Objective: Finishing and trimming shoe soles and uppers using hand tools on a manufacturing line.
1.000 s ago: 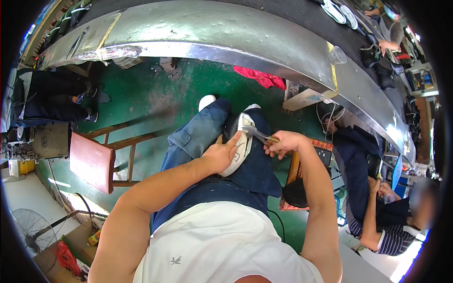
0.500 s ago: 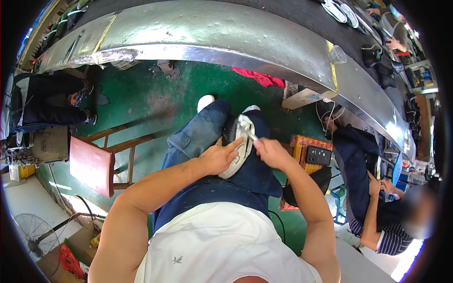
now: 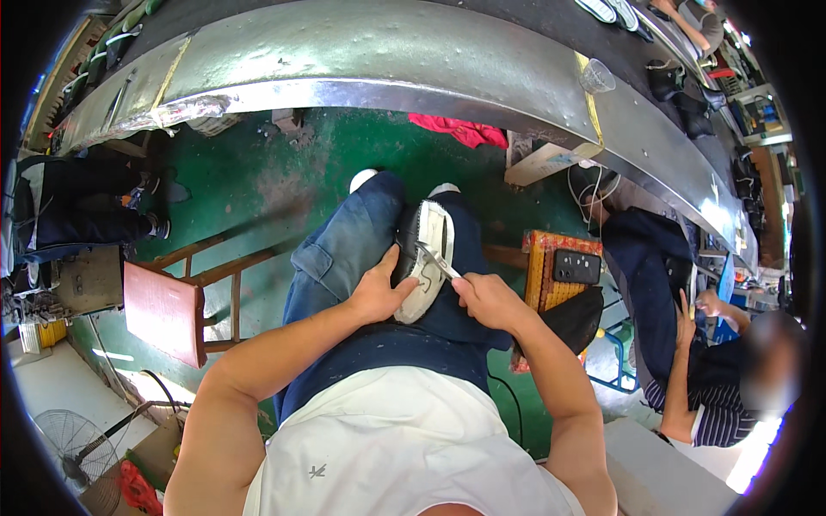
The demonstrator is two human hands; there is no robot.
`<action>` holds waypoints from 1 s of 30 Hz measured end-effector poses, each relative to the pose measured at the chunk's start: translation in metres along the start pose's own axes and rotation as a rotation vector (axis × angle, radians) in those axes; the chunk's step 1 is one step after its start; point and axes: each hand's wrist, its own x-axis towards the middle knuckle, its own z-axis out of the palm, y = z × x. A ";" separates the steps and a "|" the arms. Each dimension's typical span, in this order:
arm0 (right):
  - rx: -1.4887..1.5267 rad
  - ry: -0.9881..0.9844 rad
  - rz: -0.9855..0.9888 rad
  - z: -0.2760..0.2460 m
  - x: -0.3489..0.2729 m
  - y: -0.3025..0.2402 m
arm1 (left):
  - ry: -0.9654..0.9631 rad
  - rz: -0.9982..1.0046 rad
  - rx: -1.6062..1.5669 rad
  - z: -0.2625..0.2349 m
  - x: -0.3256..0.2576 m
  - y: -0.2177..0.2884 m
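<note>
A shoe [image 3: 417, 297] with a whitish bottom and a black side lies upside down across my thighs, its toe pointing away from me. A jagged edge runs along the rim of its bottom. My left hand [image 3: 382, 288] grips its near left side, thumb pressed on the pale bottom and forefinger along the dark side. In my right hand [image 3: 483, 298] is a slim silver metal hand tool [image 3: 441, 261], fingers closed round its near end. The tool's far end rests on or just over the middle of the shoe's bottom; I cannot tell if they touch.
A long metal-edged bench [image 3: 344, 52] crosses ahead, with shoes on it. On my left stands a stool [image 3: 163, 310], with a fan [image 3: 77, 456] behind. To my right, a woven-topped seat [image 3: 542, 267] bears a phone [image 3: 576, 266]; a co-worker [image 3: 723, 378] sits beyond it.
The tool's far end has moved from near the shoe's toe to its middle, and my right hand has come nearer to me. My left thumb now presses the shoe's bottom.
</note>
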 end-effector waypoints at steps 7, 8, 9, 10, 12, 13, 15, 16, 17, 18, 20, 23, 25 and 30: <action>0.036 0.008 0.038 0.005 0.014 0.012 | -0.057 -0.027 -0.042 -0.001 0.009 -0.003; 0.036 0.011 0.035 0.005 0.015 0.012 | -0.072 -0.022 -0.033 -0.001 0.010 -0.003; 0.142 0.108 -0.063 0.007 0.012 0.012 | -0.089 -0.019 -0.026 -0.001 0.008 -0.002; 0.248 0.205 -0.163 0.009 0.010 0.011 | -0.089 -0.019 -0.027 -0.001 0.006 -0.002; 0.172 0.078 -0.044 0.007 0.016 0.015 | -0.135 -0.016 0.026 -0.006 0.001 0.005; 0.096 -0.049 0.075 0.006 0.018 0.017 | -0.135 -0.013 0.028 -0.008 0.000 0.011; 0.185 -0.009 0.064 0.004 0.011 0.019 | -0.282 -0.195 0.031 -0.014 -0.002 0.026; 0.273 0.026 0.054 0.004 0.007 0.020 | -0.276 -0.192 0.034 -0.020 0.000 0.029; 0.272 0.028 0.048 0.008 0.004 0.023 | -0.274 -0.178 0.112 -0.027 0.003 0.031; 0.355 0.099 0.041 0.013 0.000 0.028 | -0.274 -0.159 0.187 -0.034 0.006 0.033; 0.444 0.173 0.039 0.019 -0.012 0.039 | -0.153 0.072 0.217 -0.052 0.006 0.027; 0.603 0.283 0.030 0.024 -0.026 0.043 | -0.237 0.256 0.151 -0.105 0.006 0.033; 0.565 0.244 0.034 0.030 -0.020 0.043 | -0.358 0.213 0.090 -0.123 0.013 0.022; 0.513 0.114 0.006 0.037 -0.001 0.023 | -0.405 0.086 0.033 -0.120 0.037 -0.019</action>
